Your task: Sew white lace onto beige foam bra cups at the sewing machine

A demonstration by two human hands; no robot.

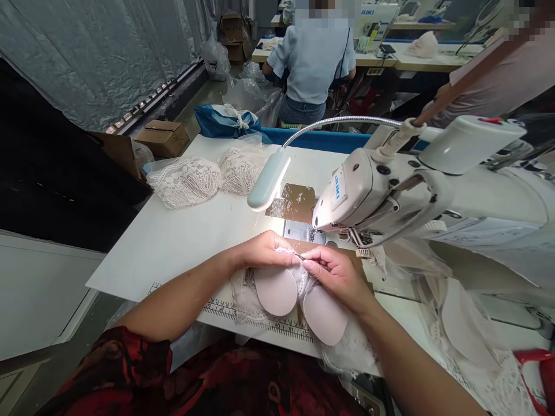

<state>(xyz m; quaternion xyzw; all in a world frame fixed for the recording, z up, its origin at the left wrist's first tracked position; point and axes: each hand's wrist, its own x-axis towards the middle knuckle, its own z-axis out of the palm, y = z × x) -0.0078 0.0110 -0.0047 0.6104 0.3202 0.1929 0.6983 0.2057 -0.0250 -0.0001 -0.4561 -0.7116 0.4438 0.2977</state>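
A pale, lace-trimmed bra (276, 290) with two smooth moulded cups lies in front of me, its near edge over the table's printed ruler. My left hand (271, 252) is closed on the lace at its upper edge, thumb and fingers pinching the fabric. Close against it, my right hand (332, 270) is closed too, fingertips meeting the left thumb at the same spot. A small, thin dark metal tool (299, 256) shows at the right fingertips; most of it is hidden. Just beyond the hands stands the sewing machine (347, 190), its needle area lit.
A lamp (269, 179) on a bent metal neck hangs over the white table (173, 242). Lace pieces (186, 182) lie at the far left, more lace bra pieces (466, 323) at right. Beyond sits a co-worker (314, 63); another person's sleeve (498, 75) shows at right.
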